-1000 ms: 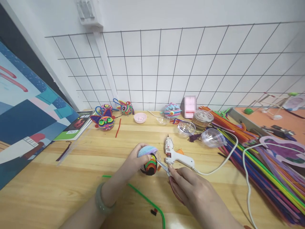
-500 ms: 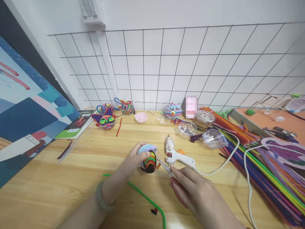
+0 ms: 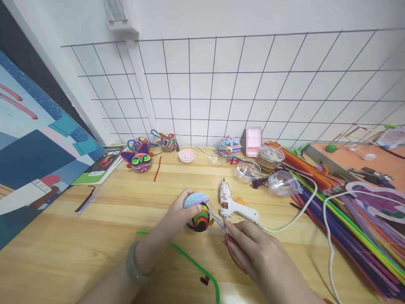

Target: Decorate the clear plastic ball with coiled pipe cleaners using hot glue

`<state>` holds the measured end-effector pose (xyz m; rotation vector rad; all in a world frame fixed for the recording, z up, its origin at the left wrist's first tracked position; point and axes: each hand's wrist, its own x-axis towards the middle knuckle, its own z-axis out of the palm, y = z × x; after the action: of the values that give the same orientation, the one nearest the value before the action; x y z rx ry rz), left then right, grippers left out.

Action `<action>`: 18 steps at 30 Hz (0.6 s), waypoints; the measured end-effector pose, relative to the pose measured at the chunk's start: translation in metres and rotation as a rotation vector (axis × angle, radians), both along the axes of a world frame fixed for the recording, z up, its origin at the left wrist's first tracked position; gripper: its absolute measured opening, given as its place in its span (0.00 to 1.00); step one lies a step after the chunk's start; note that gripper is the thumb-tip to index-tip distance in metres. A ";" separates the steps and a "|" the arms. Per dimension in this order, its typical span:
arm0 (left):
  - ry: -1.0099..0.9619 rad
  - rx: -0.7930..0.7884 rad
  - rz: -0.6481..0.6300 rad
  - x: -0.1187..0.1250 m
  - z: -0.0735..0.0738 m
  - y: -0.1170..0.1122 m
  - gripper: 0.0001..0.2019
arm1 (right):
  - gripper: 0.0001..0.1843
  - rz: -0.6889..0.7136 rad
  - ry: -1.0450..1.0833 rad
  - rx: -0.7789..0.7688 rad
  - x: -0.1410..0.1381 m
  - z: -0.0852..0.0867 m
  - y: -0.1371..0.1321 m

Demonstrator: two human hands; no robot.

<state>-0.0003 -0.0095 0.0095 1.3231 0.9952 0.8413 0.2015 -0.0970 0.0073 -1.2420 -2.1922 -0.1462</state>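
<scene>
My left hand is closed around a small round craft ornament wrapped in coloured pipe cleaners, pale blue and lilac on top, with orange, green and black rings at the front. In my right hand are scissors with dark red handles. Their metal blades point up and left, with the tips at the ornament's right side; whether they cut into anything I cannot make out. A white glue gun lies just beyond the scissors. Below the hands a bent green pipe cleaner lies on the wooden table.
Finished fish-like ornaments sit at the back left. A pink bowl and clear plastic half-shells stand further back. Bundles of pipe cleaners fill the right side, crossed by the glue gun's white cord.
The ornament has turned slightly in my left hand, its ringed front shifting a little to the right. My right hand and the scissors have barely moved.
</scene>
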 end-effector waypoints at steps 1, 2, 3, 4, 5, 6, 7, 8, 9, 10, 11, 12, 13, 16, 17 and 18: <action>0.001 0.003 -0.004 0.000 0.000 0.000 0.15 | 0.17 -0.018 -0.008 0.029 0.000 -0.001 0.001; 0.000 0.003 -0.008 0.000 0.000 0.000 0.15 | 0.17 -0.037 -0.021 0.059 -0.001 -0.003 0.001; -0.002 -0.001 -0.011 0.001 0.001 0.000 0.15 | 0.17 -0.059 -0.034 0.092 -0.001 -0.004 0.002; -0.002 -0.007 -0.013 0.001 0.001 -0.001 0.14 | 0.17 -0.078 -0.052 0.122 -0.002 -0.006 0.002; 0.000 -0.014 -0.013 0.001 0.002 -0.001 0.14 | 0.17 -0.089 -0.074 0.150 -0.002 -0.007 0.002; 0.003 -0.021 -0.010 0.002 0.002 -0.001 0.14 | 0.16 -0.095 -0.098 0.172 -0.002 -0.008 0.002; 0.008 -0.026 -0.007 0.002 0.003 -0.002 0.14 | 0.16 -0.098 -0.122 0.184 -0.002 -0.010 0.002; 0.012 -0.029 -0.004 0.002 0.003 -0.002 0.14 | 0.15 -0.103 -0.144 0.188 -0.002 -0.011 0.002; 0.015 -0.030 -0.003 0.003 0.004 -0.002 0.14 | 0.15 -0.111 -0.162 0.185 -0.001 -0.012 0.001; 0.021 -0.030 -0.002 0.003 0.004 -0.002 0.14 | 0.15 -0.118 -0.177 0.178 -0.001 -0.012 0.001; 0.027 -0.029 -0.003 0.003 0.005 -0.002 0.14 | 0.15 -0.127 -0.186 0.174 -0.001 -0.013 0.000; 0.035 -0.028 -0.004 0.003 0.005 -0.002 0.14 | 0.15 -0.132 -0.196 0.169 -0.001 -0.014 0.000; 0.041 -0.030 -0.007 0.003 0.005 -0.002 0.14 | 0.14 -0.134 -0.205 0.170 -0.002 -0.015 0.000; 0.047 -0.036 -0.010 0.002 0.006 -0.003 0.14 | 0.14 -0.156 -0.218 0.186 -0.003 -0.016 0.001; 0.045 -0.034 -0.011 0.002 0.006 -0.003 0.13 | 0.15 -0.161 -0.220 0.186 -0.003 -0.017 0.001; 0.043 -0.032 -0.011 0.002 0.006 -0.003 0.13 | 0.15 -0.166 -0.216 0.188 -0.004 -0.017 0.001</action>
<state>0.0021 -0.0123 0.0158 1.3231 1.0305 0.7889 0.1980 -0.0958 -0.0099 -1.3517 -2.1917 -0.5644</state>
